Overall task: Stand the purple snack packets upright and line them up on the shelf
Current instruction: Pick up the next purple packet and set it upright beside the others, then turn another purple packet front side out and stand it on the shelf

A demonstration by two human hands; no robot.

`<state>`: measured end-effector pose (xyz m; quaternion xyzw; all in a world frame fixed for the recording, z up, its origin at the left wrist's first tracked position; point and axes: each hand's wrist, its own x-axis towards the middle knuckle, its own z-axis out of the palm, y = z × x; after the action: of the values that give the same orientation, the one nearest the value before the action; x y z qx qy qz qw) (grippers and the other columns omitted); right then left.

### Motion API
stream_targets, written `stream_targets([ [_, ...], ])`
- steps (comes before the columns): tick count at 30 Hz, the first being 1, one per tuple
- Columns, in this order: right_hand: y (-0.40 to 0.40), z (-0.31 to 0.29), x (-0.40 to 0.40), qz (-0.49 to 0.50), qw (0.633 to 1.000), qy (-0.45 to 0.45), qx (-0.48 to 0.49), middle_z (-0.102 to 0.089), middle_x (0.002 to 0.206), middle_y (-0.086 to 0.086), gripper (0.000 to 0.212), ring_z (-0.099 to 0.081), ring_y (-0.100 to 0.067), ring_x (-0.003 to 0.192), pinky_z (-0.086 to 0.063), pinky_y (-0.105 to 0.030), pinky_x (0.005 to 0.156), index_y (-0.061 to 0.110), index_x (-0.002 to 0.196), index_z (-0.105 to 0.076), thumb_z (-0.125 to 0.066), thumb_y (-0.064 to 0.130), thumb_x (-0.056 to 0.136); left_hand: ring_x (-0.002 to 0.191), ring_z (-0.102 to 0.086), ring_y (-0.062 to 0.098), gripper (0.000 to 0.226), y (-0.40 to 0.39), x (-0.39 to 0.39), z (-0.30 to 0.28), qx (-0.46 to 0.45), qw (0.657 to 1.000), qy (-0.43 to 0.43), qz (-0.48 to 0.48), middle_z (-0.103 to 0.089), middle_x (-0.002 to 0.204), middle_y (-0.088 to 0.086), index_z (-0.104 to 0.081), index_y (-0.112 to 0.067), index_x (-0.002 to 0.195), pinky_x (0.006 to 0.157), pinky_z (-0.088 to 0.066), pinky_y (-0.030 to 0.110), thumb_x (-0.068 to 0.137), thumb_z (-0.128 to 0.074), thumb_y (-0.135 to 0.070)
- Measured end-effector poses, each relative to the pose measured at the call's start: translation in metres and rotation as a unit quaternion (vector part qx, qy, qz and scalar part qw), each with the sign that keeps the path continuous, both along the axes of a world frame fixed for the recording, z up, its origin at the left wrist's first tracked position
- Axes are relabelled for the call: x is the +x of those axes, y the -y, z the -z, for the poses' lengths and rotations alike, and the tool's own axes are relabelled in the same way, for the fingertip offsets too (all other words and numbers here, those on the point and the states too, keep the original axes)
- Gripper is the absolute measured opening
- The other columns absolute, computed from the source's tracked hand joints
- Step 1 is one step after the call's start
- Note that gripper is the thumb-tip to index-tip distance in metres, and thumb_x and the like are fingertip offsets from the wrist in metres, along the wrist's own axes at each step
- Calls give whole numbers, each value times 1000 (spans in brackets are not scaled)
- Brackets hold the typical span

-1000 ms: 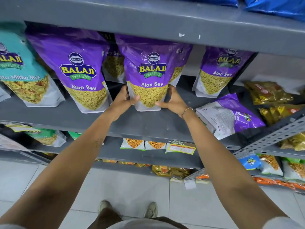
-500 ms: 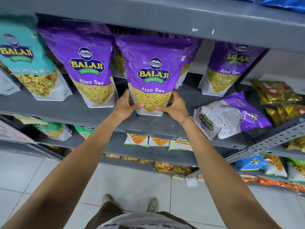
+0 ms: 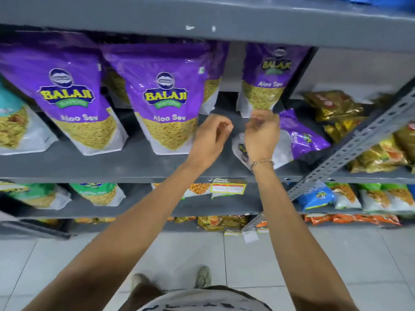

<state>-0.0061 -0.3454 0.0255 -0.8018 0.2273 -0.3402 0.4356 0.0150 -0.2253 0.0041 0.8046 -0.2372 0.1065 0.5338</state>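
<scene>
While both empty, half-curled, left hand (image 3: 212, 136) beside upright packet (image 3: 166, 102), right hand (image 3: 261, 133) over toppled packet (image 3: 301, 135), bare shelf (image 3: 139, 164) between.

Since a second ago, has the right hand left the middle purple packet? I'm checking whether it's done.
Yes. The right hand has let go of the middle purple packet and moved right along the shelf, now over the fallen purple packet.

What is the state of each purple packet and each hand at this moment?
Left purple packet: upright.
Middle purple packet: upright, not held.
Back right purple packet: upright.
Fallen purple packet: lying on its side.
Left hand: empty, fingers loosely curled.
Right hand: in front of the fallen packet, grip unclear.
</scene>
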Motion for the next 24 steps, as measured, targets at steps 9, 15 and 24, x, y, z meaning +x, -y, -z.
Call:
stream_targets([
  [9,68,42,-28,90,889,-298,336,-40,143,-18,85,-43,-32,130,-37,-41,111,0,138,-39,-59,59,81,126,-49,29,81,71,41,10,212,906,-362,64,-48,143,11,-50,-11,134,101,-41,33,84,-35,-74],
  [15,64,47,-26,25,862,-104,495,-60,128,-15,46,-60,-30,112,-49,-48,100,2,127,-53,-65,21,87,100,-66,25,72,69,48,22,171,918,-346,88,-69,111,13,-65,-6,100,86,-57,41,77,-51,-73],
  [24,35,43,-21,116,872,-21,475,-58,123,-17,48,-63,-33,105,-54,-51,91,2,116,-52,-71,7,72,83,-57,-2,35,30,40,35,95,947,-276,134,-62,95,-10,-57,-20,104,74,-43,19,90,-52,-52],
])
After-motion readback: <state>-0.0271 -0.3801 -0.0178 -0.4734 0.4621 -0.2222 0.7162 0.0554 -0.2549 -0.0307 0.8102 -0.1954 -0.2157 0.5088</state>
